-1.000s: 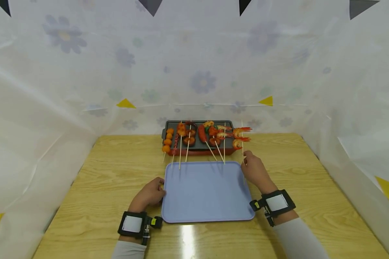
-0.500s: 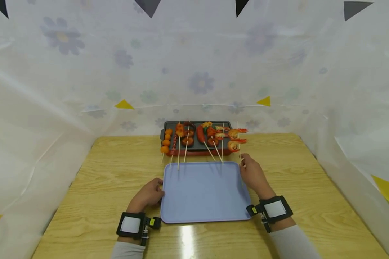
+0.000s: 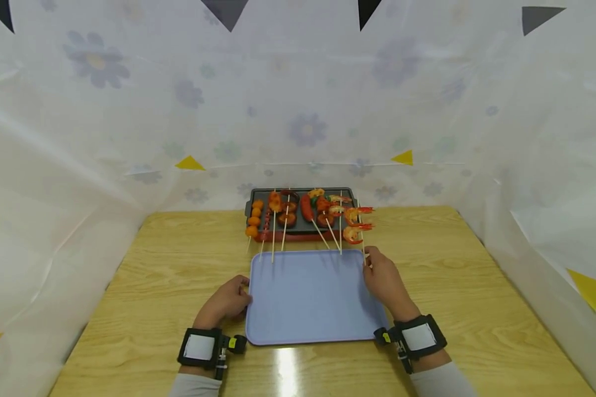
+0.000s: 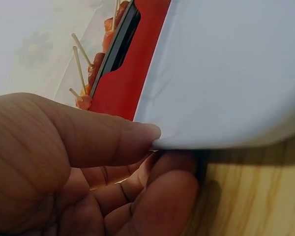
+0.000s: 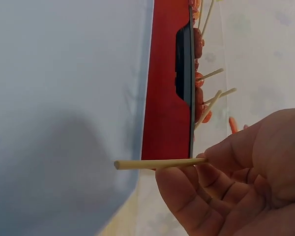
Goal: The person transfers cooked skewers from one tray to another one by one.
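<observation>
My right hand (image 3: 383, 278) pinches the bare stick end of a shrimp skewer (image 3: 351, 235) between thumb and fingers. Its two orange-red shrimp hang over the right front corner of the grill (image 3: 303, 237). In the right wrist view, the stick (image 5: 137, 164) juts past the fingertips above the tray's corner. At the left, my left hand (image 3: 227, 298) grips the edge of a pale lavender tray (image 3: 313, 298). The left wrist view shows the thumb on top of the rim and curled fingers below it, with the tray's edge (image 4: 211, 142) between.
Behind the tray sits the red grill with a black top, holding several skewers: orange balls (image 3: 253, 221), a sausage (image 3: 306, 207), mushroom-like slices (image 3: 287, 220) and other shrimp (image 3: 339, 199). Some stick ends reach over the tray's back rim. White flowered sheeting (image 3: 298, 82) encloses the wooden table (image 3: 169, 264).
My right hand has shifted left and toward me, bringing the shrimp skewer from beyond the grill's right end to its front right corner. The left hand stays on the tray.
</observation>
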Tool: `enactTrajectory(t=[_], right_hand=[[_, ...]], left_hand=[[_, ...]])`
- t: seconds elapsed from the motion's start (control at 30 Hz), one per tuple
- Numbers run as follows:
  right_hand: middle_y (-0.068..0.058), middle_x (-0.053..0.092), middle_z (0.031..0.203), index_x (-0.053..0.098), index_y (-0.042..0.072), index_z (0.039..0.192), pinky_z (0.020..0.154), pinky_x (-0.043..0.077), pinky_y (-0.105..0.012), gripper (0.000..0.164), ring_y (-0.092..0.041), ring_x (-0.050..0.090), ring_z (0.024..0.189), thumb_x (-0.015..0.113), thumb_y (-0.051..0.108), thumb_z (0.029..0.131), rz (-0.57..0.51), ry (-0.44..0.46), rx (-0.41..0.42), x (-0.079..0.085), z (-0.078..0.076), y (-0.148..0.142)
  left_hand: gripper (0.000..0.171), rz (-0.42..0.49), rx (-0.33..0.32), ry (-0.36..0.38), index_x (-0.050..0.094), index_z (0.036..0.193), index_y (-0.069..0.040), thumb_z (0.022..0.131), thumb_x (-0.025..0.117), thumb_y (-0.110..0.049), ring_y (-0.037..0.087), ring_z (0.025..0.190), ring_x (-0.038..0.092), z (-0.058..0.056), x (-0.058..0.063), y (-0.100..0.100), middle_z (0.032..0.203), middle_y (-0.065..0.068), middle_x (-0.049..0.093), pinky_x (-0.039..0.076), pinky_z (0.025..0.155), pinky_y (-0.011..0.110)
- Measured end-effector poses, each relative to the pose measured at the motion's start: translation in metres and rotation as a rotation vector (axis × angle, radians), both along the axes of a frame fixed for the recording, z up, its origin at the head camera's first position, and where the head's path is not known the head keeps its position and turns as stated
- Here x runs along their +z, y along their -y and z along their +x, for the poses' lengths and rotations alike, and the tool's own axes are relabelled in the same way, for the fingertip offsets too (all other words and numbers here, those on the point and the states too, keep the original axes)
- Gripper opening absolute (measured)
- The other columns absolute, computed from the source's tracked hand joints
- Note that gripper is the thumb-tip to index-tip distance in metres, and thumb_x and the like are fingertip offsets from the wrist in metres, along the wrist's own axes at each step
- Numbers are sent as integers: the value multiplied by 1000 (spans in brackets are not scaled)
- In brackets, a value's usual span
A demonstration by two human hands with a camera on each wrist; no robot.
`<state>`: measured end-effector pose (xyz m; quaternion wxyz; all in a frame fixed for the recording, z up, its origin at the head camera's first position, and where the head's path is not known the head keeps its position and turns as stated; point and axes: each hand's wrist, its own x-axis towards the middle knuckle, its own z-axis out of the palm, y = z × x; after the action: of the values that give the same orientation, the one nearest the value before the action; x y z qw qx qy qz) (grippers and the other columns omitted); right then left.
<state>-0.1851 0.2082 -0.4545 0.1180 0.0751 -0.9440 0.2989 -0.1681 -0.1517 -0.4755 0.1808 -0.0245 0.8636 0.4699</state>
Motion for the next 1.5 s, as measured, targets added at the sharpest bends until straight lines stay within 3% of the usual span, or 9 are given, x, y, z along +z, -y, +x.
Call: enactTrajectory(t=[0.73,1.27,1.5], right_hand=[[-13,58,84,53,-13,120,55,42,-36,33,-22,50,65,57,-7,88,39,-49,-29,3,28,-3],[-9,56,81,54,-14,121,58,43,-35,33,-20,50,68,58,-4,90,61,158,-20,-1,54,-5],[-9,57,80,55,-15,121,55,43,-33,32,-19,50,66,55,-6,90,4,228,-6,-6,62,-5]], left_hand=[[40,0,-3,28,47,133,3,95,56,-3,22,66,56,-3,2,2,84,11,55,49,57,33],[40,-30,-20,20,48,133,3,95,58,-5,22,67,57,-3,-2,3,84,11,55,49,58,32],[41,-17,-18,31,47,134,2,95,58,-5,22,68,58,-2,-3,3,86,11,56,50,58,33]])
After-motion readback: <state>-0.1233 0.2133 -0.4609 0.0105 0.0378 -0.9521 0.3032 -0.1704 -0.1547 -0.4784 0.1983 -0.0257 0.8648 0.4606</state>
